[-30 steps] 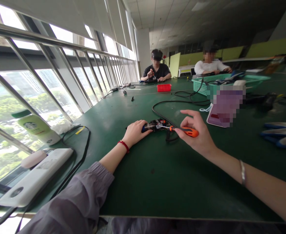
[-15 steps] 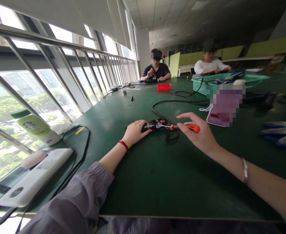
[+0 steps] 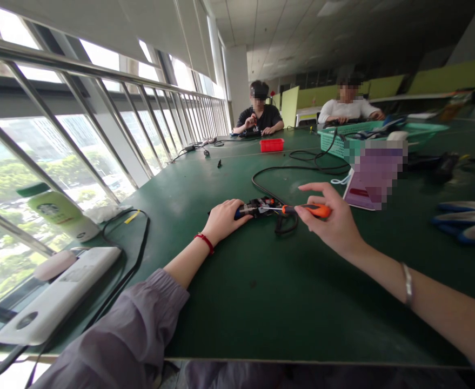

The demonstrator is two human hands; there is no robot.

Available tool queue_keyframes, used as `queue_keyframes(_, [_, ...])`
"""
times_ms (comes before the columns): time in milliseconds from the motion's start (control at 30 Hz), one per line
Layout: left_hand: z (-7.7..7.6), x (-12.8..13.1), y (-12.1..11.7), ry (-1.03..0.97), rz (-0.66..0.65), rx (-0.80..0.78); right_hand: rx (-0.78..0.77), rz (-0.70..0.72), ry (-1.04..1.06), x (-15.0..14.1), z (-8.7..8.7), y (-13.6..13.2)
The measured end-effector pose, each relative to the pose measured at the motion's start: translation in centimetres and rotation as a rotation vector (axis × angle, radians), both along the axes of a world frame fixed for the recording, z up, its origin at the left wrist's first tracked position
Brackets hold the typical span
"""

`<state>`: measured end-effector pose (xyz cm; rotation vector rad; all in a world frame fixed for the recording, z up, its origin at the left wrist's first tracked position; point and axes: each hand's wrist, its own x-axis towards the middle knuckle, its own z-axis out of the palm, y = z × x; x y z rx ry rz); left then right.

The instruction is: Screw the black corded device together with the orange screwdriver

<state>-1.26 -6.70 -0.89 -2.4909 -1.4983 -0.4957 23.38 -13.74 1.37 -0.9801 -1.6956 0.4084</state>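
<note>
My left hand point(image 3: 225, 220) is closed around the blue and black body of a corded tool point(image 3: 257, 207) lying on the green table. Its right part looks opened, with dark and red pieces showing; fine detail is too small to tell. In my right hand point(image 3: 334, 219) is a screwdriver point(image 3: 317, 209) with an orange and black handle, held between thumb and fingers, the index finger raised off it. The screwdriver lies nearly level, and its metal shaft points left, the tip at the tool's opened part. A black cable point(image 3: 257, 175) loops away behind the tool.
A phone-like purple screen point(image 3: 369, 181) stands beyond my right hand, before a green basket point(image 3: 332, 141) of items. Gloves point(image 3: 470, 221) lie right. At left are a bottle point(image 3: 57, 210) and white power bank point(image 3: 61, 294). Past a red tray point(image 3: 272, 145), two people sit working.
My right hand's fingers have shifted on the screwdriver handle, the index finger now more bent. The handle has turned, showing more black. My left hand and the tool have stayed put.
</note>
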Motion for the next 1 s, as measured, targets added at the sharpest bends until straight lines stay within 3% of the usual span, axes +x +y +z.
queue_keyframes(100, [-0.04,-0.01,0.01,0.000,-0.005,0.005,0.101,0.033,0.044,-0.01,-0.17,0.18])
queue_keyframes(300, [-0.14,0.01,0.02,-0.004,-0.014,0.016,-0.162,0.102,-0.024,0.02,-0.40,0.01])
queue_keyframes(467, [-0.05,0.06,-0.03,-0.003,-0.005,0.010,0.046,0.052,0.006,0.02,-0.32,0.14])
queue_keyframes(700, [0.02,-0.08,-0.12,-0.008,-0.006,-0.001,-0.128,0.049,-0.043,-0.09,-0.03,-0.13])
queue_keyframes(867, [-0.01,-0.22,-0.07,-0.013,-0.012,-0.009,0.072,0.050,0.026,-0.13,-0.11,0.04])
queue_keyframes(1000, [-0.05,-0.28,-0.04,-0.005,-0.016,0.005,-0.084,0.092,0.015,-0.04,-0.01,-0.06])
